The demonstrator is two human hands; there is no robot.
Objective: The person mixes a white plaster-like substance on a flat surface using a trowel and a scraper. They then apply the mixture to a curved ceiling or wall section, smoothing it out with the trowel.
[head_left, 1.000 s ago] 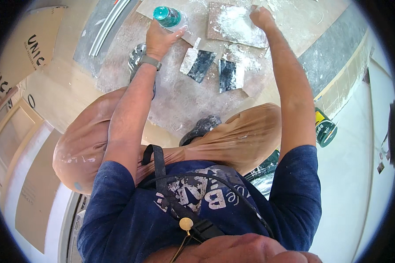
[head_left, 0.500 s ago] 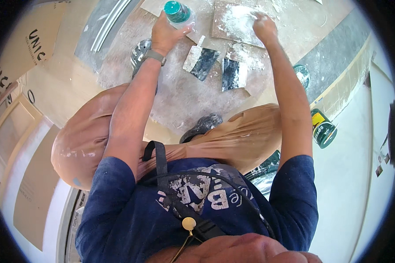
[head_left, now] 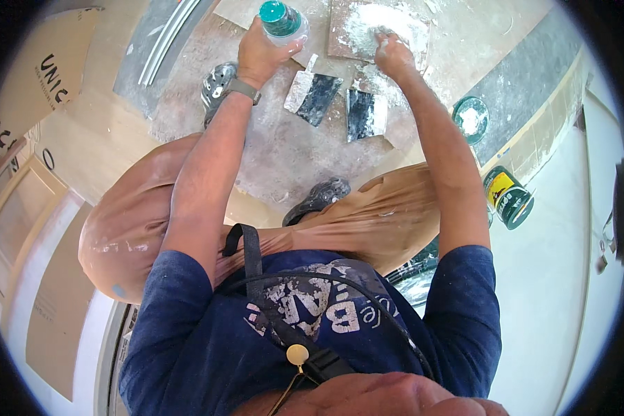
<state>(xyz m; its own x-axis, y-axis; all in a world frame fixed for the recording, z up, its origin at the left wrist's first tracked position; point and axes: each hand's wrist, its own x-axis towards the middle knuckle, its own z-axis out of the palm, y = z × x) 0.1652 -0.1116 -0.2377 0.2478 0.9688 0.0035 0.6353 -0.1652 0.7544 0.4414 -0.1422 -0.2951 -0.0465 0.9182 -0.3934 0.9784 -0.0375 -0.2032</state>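
Observation:
My left hand (head_left: 262,54) is closed round a clear plastic container (head_left: 295,29) with a teal top (head_left: 276,14). My right hand (head_left: 394,54) has its fingers bent down into white powder (head_left: 374,21) spread over a square board (head_left: 341,45); whatever is between the fingertips is hidden. Just below, two broad scraper blades lie on the dusty floor covering (head_left: 270,152), one (head_left: 313,98) with a white handle pointing away from me, the other (head_left: 366,114) coated dark and white.
Right of my right forearm stand a round green-rimmed container (head_left: 470,119) with white contents and a green-and-yellow can (head_left: 507,197). Long white strips (head_left: 165,41) lie at upper left, cardboard sheets (head_left: 52,41) along the left. My dark shoes (head_left: 218,90) flank the scrapers.
My right hand has moved left and toward me across the powder. My left hand, still holding the container, has shifted a little to the right since the earliest frame.

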